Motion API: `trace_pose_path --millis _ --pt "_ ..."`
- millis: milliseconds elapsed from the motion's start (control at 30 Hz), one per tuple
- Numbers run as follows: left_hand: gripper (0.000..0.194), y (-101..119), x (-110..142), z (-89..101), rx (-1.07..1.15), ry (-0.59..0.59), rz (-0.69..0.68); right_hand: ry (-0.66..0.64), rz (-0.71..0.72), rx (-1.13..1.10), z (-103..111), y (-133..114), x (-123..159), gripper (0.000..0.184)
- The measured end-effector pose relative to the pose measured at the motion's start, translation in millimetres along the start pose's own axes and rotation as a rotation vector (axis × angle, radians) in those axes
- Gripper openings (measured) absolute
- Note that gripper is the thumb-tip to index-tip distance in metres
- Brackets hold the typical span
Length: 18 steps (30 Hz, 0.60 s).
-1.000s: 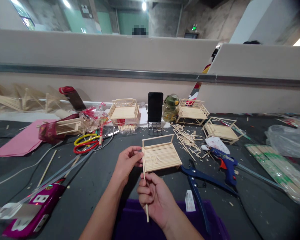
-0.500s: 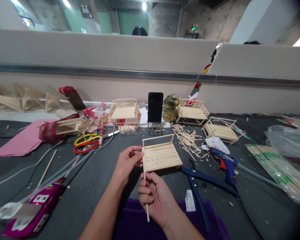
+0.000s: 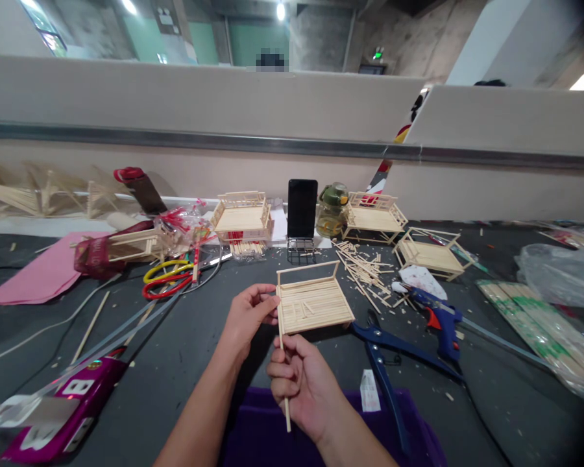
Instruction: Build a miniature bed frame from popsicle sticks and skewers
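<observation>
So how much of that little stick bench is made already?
The slatted seat looks done, and a back rail is up. Now the right hand holds a long stick along the left edge, where the left hand pinches. Sides like those on the railed model behind, left of the phone, are missing, so they're probably left to do.

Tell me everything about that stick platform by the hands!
The platform is pale, wood-like sticks laid side by side. A raised rail follows its far side; a short leg shows at the near right corner. Short bits lie on top. It seems to stand on the table. The left hand pinches its left edge, where the right hand holds a long stick.
</observation>
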<state>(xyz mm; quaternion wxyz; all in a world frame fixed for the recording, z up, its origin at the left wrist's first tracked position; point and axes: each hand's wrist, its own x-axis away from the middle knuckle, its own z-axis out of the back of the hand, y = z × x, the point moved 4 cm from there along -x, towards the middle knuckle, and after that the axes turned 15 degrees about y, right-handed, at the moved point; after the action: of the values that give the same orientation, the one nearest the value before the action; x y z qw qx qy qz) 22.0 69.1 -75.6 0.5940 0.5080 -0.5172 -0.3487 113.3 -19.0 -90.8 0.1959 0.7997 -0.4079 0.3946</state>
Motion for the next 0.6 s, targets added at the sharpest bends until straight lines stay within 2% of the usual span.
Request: trace_pose_path --millis 600 --pt "0.044 0.8 0.3 -1.4 0.014 0.005 0.003 -0.012 0.008 -0.022 -0.4 0.2 -2.8 0.003"
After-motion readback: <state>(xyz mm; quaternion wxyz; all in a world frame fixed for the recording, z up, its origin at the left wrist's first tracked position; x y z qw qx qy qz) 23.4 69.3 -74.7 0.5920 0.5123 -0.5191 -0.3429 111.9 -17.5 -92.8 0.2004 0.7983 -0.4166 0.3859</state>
